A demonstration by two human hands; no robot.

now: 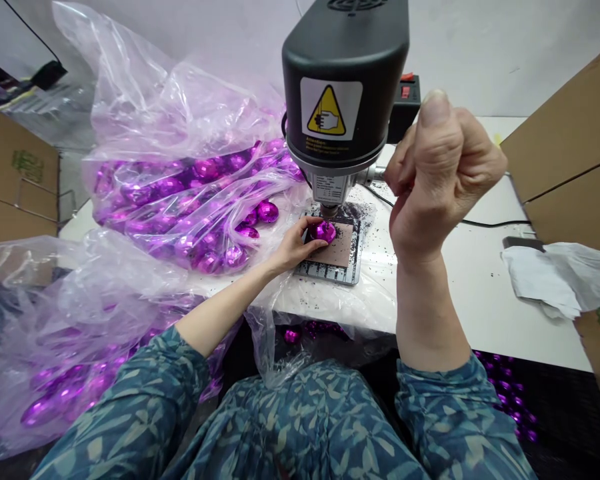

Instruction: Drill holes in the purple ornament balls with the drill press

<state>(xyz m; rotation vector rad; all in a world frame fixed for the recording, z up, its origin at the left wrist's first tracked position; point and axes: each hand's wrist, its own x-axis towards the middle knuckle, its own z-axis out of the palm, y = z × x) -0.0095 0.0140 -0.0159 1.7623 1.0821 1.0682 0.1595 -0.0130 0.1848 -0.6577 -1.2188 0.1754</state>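
My left hand (300,241) is closed around a shiny purple ball (324,231), thumb on the near side and fingers on the far side. The ball rests on a brown board (344,247) that lies on the slotted metal base (351,275) of a black bench drill press (343,67). Just above the ball is the drill's chuck (329,211); whether a bit touches the ball cannot be made out. My right hand (443,173) is raised in a fist at the machine's right side, gripping its feed lever (375,175), whose grip is hidden inside the fingers.
A clear plastic bag (180,107) of purple balls lies left of the machine, with some loose balls (267,211) at its mouth. Another bag (95,287) hangs lower left. Dark shavings dot the white table (460,287). Cardboard boxes (570,133) flank it; white paper (540,280) lies right.
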